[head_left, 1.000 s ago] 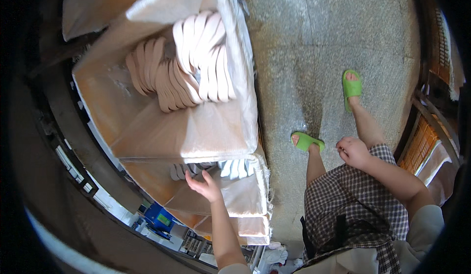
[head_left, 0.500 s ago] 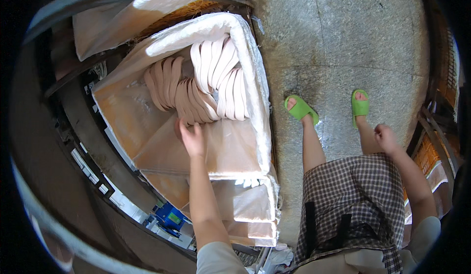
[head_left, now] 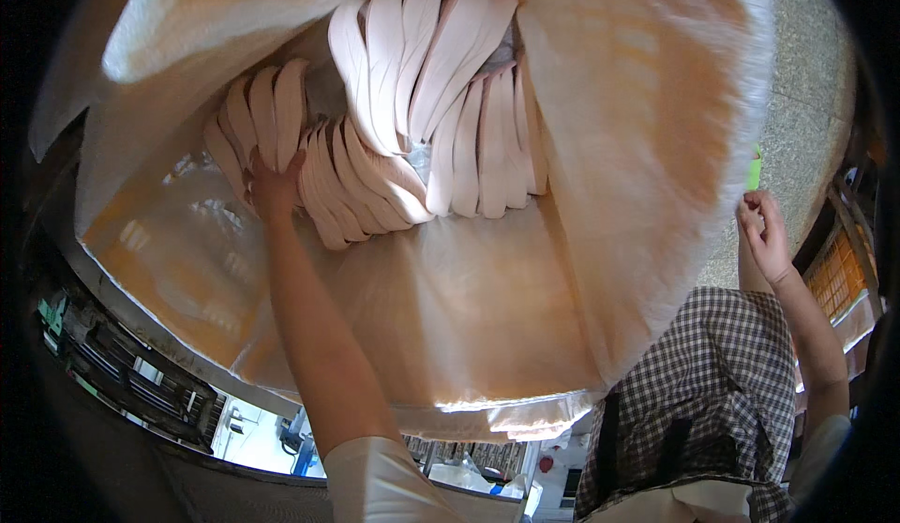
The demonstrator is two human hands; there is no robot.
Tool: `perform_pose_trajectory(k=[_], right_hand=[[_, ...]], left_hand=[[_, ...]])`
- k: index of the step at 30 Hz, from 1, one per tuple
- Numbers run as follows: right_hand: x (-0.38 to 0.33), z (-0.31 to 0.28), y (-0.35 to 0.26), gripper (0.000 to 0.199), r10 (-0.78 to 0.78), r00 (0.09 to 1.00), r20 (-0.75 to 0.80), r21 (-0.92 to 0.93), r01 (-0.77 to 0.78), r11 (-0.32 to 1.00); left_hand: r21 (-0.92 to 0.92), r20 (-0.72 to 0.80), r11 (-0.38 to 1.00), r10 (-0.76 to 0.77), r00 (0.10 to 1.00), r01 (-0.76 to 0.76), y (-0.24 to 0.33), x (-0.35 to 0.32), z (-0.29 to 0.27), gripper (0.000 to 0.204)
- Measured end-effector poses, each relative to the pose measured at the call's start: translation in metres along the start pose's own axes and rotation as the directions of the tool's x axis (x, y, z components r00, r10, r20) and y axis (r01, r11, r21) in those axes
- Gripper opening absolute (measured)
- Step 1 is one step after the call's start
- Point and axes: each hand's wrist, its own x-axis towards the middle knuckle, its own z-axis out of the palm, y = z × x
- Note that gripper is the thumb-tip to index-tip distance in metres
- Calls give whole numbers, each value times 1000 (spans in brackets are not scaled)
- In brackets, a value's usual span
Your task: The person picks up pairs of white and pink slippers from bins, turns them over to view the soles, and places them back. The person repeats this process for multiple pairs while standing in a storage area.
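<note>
Long, flat, pale pink sole-shaped pieces [head_left: 366, 186] lie overlapping in several rows inside a large bag-lined container [head_left: 450, 317]. Reaching in, my left hand [head_left: 275, 184] is at the near ends of the leftmost row [head_left: 265, 111]. Its thumb and a finger sit on either side of those ends, closed around them; the other fingers are partly hidden. Out to the right, beside the container's raised lining, my right hand [head_left: 767, 237] hangs in the air with curled fingers and nothing visible in it.
The whitish plastic lining [head_left: 656, 129] rises high at the right and back. Beyond it are the stone floor [head_left: 802, 120] and an orange crate [head_left: 837, 275] at far right. Dark machinery or racking [head_left: 122, 364] stands at the lower left.
My view has moved in closer over the container. My left hand has gone from the near edge of the pieces to the leftmost row. My right hand stays out at the side.
</note>
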Motion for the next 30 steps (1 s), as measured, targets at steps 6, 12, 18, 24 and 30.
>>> perform_pose_trajectory(k=[6, 12, 18, 24, 30], right_hand=[[30, -28, -168, 49, -772, 606, -190, -1, 786, 618], [45, 11, -236, 15, -885, 225, -407, -40, 964, 263], [59, 33, -249, 14, -883, 91, -460, -388, 874, 292], [45, 22, -252, 19, -866, 332, -375, -333, 823, 460], [46, 11, -255, 33, -882, 350, -316, -284, 852, 440]], left_hand=[[-4, -31, 994, 108, 994, -109, -32, 17, 6, 93], [198, 44, 978, 54, 998, -62, -26, 18, 11, 84], [148, -33, 986, -76, 997, 80, -10, 16, 16, 85], [157, -229, 981, 152, 961, -118, -38, -22, -16, 83], [-880, -144, 474, -202, 969, -32, -15, -137, -81, 81]])
